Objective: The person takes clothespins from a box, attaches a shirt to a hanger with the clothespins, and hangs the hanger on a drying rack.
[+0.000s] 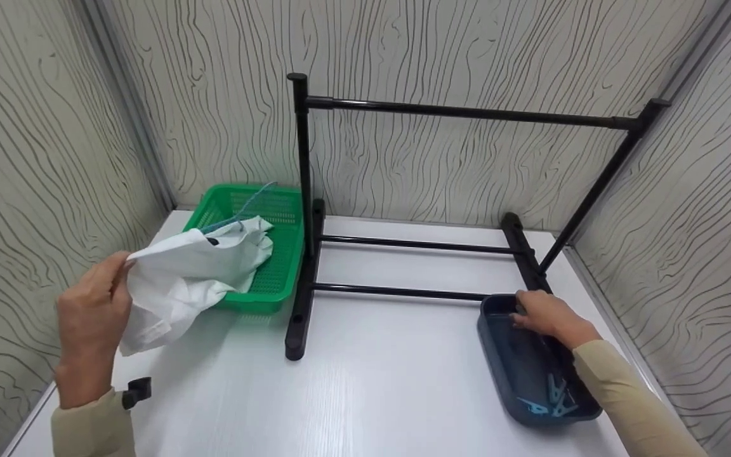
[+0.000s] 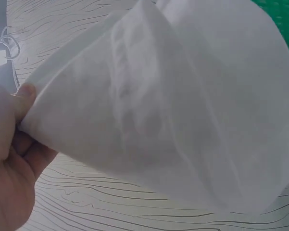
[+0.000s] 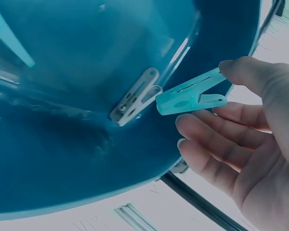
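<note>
Left hand (image 1: pixel 94 308) pinches white cloth (image 1: pixel 181 276), right hand (image 1: pixel 548 315) a clothespin (image 3: pixel 180 98) (indistinct in the head view).

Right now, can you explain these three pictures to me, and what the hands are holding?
There's no robot, just a person working with bare hands. The big picture comes from a camera on the head, looking down; the others come from cameras on each wrist. On the white table are a green basket, a black rack and a dark blue tray with clothespins inside. The left hand pinches a white cloth. The right hand holds a turquoise clothespin.
</note>
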Action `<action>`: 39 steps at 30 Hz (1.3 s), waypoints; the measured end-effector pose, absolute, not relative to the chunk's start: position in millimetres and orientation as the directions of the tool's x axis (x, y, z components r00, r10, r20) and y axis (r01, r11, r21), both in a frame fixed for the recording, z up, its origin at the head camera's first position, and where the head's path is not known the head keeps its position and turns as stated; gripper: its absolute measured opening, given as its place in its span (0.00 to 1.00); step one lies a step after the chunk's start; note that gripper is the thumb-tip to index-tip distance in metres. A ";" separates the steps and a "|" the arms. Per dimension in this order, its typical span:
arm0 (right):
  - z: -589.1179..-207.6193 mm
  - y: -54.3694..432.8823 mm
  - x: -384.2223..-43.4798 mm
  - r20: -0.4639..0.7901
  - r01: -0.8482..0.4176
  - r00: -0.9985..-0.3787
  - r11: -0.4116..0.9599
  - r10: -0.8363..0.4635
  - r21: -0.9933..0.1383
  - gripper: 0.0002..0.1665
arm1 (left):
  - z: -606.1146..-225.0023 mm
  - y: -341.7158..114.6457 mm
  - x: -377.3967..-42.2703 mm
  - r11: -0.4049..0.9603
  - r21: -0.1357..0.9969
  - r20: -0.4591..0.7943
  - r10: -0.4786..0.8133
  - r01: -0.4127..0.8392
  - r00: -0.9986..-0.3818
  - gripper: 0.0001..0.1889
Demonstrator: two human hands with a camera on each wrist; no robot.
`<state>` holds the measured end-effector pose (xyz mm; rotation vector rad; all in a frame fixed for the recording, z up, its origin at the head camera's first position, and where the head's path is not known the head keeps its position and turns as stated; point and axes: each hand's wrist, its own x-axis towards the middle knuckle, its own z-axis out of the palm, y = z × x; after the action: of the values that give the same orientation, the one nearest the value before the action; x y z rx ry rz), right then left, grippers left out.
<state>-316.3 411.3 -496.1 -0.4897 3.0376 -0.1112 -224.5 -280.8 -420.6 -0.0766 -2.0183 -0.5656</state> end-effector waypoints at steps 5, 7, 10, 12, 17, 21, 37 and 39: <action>-490.0 409.6 -315.7 -0.037 -0.301 -0.952 0.950 -0.304 -0.083 0.12 | -417.8 -284.5 -222.0 0.875 0.389 0.849 -0.221 0.286 -0.479 0.06; -488.9 409.4 -315.9 -0.035 -0.291 -0.955 0.953 -0.295 -0.086 0.12 | -416.3 -284.5 -221.0 0.868 0.399 0.851 -0.230 0.295 -0.472 0.06; -486.7 408.9 -315.7 -0.027 -0.295 -0.954 0.951 -0.299 -0.087 0.13 | -411.7 -283.9 -217.7 0.860 0.411 0.851 -0.243 0.303 -0.465 0.07; -484.7 409.1 -315.3 -0.023 -0.301 -0.952 0.950 -0.304 -0.083 0.13 | -407.8 -283.3 -215.2 0.854 0.418 0.854 -0.252 0.309 -0.456 0.07; -477.1 408.5 -312.1 -0.012 -0.297 -0.955 0.953 -0.298 -0.065 0.14 | -398.5 -282.0 -208.8 0.857 0.401 0.871 -0.249 0.323 -0.423 0.06; -469.0 406.0 -308.1 -0.006 -0.273 -0.962 0.959 -0.275 -0.076 0.14 | -392.3 -281.1 -203.5 0.867 0.367 0.888 -0.220 0.336 -0.404 0.06; -452.5 402.3 -303.8 0.076 -0.264 -0.964 0.955 -0.256 -0.133 0.15 | -381.3 -289.1 -197.9 0.854 0.410 0.859 -0.245 0.318 -0.449 0.07; -452.4 402.2 -304.4 0.092 -0.273 -0.961 0.953 -0.262 -0.134 0.15 | -379.4 -290.2 -197.1 0.849 0.420 0.856 -0.252 0.321 -0.452 0.07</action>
<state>-304.4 402.2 -452.4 -0.4355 3.1769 -0.2342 -197.1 -290.2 -379.4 -0.0505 -1.9315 -0.6554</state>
